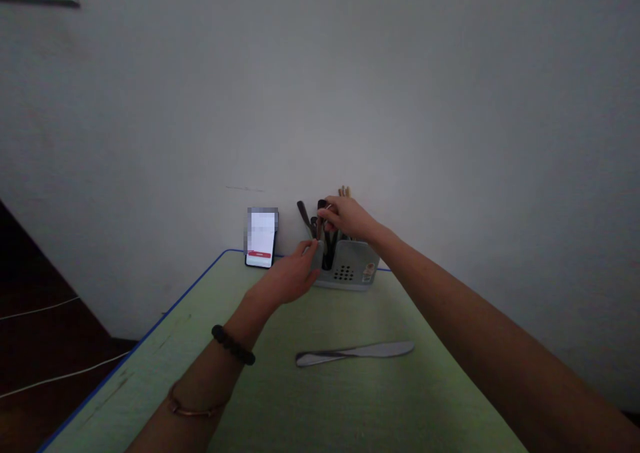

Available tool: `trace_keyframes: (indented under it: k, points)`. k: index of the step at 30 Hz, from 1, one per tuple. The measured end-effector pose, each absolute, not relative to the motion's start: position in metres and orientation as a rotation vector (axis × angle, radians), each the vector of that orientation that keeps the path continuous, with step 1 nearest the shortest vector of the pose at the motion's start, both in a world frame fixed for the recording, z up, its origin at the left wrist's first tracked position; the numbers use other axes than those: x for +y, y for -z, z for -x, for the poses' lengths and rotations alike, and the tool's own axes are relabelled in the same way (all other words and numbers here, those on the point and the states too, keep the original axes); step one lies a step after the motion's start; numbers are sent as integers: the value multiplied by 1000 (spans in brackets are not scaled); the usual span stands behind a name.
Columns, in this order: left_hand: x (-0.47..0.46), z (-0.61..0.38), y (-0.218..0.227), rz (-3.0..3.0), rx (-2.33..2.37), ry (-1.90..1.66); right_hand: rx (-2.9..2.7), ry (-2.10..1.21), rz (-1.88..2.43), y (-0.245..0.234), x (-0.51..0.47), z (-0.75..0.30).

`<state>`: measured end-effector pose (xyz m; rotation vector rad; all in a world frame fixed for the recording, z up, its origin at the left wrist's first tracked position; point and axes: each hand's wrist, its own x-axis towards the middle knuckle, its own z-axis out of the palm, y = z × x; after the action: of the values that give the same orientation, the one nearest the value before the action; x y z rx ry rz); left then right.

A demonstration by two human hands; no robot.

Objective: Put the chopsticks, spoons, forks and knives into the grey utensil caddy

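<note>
A grey cutlery holder [350, 271] with drain holes stands at the far edge of the green table [350, 406], against the wall. Dark-handled utensils [304, 214] and pale chopsticks [345, 191] stick up out of it. My left hand [293, 274] grips the holder's left end. My right hand [346, 216] reaches in from above, its fingers closed round a dark utensil handle [321, 206] in the holder. A table knife [355, 353] lies flat on the table, nearer to me than the holder.
A phone [261, 238] with a lit screen leans against the white wall, left of the holder. The table has a blue edge [150, 333]; beyond it on the left lies a dark floor with white cables [50, 376].
</note>
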<state>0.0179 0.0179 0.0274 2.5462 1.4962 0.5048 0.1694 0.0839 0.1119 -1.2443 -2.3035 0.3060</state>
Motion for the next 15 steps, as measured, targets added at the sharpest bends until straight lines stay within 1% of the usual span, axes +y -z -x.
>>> trace_keyframes:
  k: [4, 10, 15]
  points:
    - [17, -17, -27, -2552, 1495, -492, -2261, -282, 1244, -106, 84, -168]
    - [18, -16, -27, -2586, 1512, -470, -2229, -80, 1228, -103, 83, -172]
    - [19, -16, -26, -2586, 1492, -493, -2198, -49, 1221, -103, 79, -176]
